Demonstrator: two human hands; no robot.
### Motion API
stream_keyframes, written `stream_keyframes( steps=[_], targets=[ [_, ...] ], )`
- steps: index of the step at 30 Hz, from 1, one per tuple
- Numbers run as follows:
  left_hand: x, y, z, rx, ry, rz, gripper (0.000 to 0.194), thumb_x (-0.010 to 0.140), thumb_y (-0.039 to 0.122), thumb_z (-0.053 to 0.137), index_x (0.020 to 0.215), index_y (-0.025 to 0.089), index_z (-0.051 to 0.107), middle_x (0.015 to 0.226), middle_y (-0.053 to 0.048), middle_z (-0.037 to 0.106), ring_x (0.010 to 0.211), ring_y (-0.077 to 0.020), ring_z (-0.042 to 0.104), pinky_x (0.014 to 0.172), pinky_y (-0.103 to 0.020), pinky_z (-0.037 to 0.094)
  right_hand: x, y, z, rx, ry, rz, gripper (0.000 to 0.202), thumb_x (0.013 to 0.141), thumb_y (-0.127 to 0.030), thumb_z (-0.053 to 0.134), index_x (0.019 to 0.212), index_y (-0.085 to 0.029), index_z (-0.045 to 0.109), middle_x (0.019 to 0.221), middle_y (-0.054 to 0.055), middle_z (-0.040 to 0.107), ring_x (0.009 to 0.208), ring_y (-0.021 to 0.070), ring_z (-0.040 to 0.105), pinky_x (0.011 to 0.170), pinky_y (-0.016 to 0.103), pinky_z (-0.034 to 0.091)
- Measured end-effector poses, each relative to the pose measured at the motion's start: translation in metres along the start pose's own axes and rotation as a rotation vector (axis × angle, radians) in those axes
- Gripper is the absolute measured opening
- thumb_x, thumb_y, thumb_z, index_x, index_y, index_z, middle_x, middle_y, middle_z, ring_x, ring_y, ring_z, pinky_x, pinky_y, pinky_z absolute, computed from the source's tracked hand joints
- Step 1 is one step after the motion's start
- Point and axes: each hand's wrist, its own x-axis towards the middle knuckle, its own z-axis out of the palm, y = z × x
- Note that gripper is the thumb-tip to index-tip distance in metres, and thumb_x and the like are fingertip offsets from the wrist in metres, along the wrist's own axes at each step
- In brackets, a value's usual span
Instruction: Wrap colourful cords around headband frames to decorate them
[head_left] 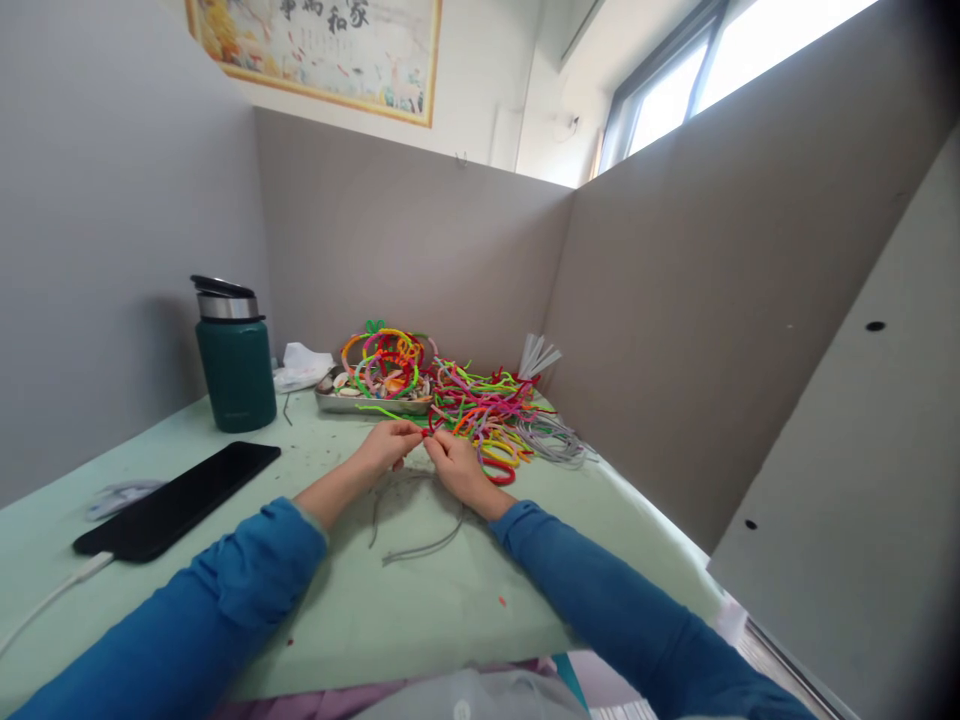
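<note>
My left hand [391, 445] and my right hand [459, 468] meet over the middle of the table, fingertips pinched together. Between them is a small red piece of pipe cleaner [426, 433], mostly covered by the fingers. Just beyond the hands lies a tangled heap of coloured pipe cleaners [480, 395]. A red ring [498, 478] and yellow loops [501, 452] rest to the right of my right hand. Below the hands, thin grey cords [424, 549] curve across the tabletop.
A metal tray [375, 404] holds shells and colourful wound hoops [390, 360]. To the left stand a green bottle [236, 370], crumpled tissue [302, 365] and a black phone [184, 500] on a white cable [56, 600]. Grey cord coils [555, 440] lie at right. Grey partitions [412, 230] enclose the table.
</note>
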Motion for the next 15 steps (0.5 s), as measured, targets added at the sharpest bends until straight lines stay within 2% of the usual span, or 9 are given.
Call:
stream_keyframes(
  steps=[4,9,15],
  targets=[
    [-0.0029,0.0003,-0.0022,-0.1,-0.036,0.006,0.029,0.063,0.04,0.062,0.076,0.015,0.057,0.051,0.007,0.039,0.042,-0.0055,0.034,0.038,-0.019,0.029,-0.0009,0.0016,-0.0056,0.002,0.005,-0.011,0.027,0.087,-0.03,0.037,0.065,-0.017,0.047,0.059,-0.004,0.046,0.057,0.0091,0.043,0.054,0.02,0.028],
    [-0.0021,-0.003,-0.0028,-0.128,-0.04,0.014,0.032,0.062,0.04,0.065,0.081,0.014,0.058,0.052,0.007,0.04,0.043,-0.005,0.035,0.038,-0.018,0.031,-0.0018,0.0036,-0.0089,-0.059,0.041,-0.105,0.022,0.086,-0.028,0.04,0.071,-0.017,0.053,0.065,-0.001,0.052,0.062,0.0103,0.045,0.058,0.02,0.031],
    [-0.0029,-0.0023,-0.0019,-0.182,-0.043,0.012,0.039,0.059,0.041,0.068,0.083,0.012,0.062,0.07,0.001,0.055,0.047,-0.0042,0.039,0.041,-0.02,0.033,-0.0015,0.0061,-0.0096,-0.106,0.045,-0.16,0.02,0.085,-0.026,0.044,0.072,-0.018,0.057,0.07,0.0,0.056,0.065,0.0111,0.048,0.061,0.021,0.033]
  ],
)
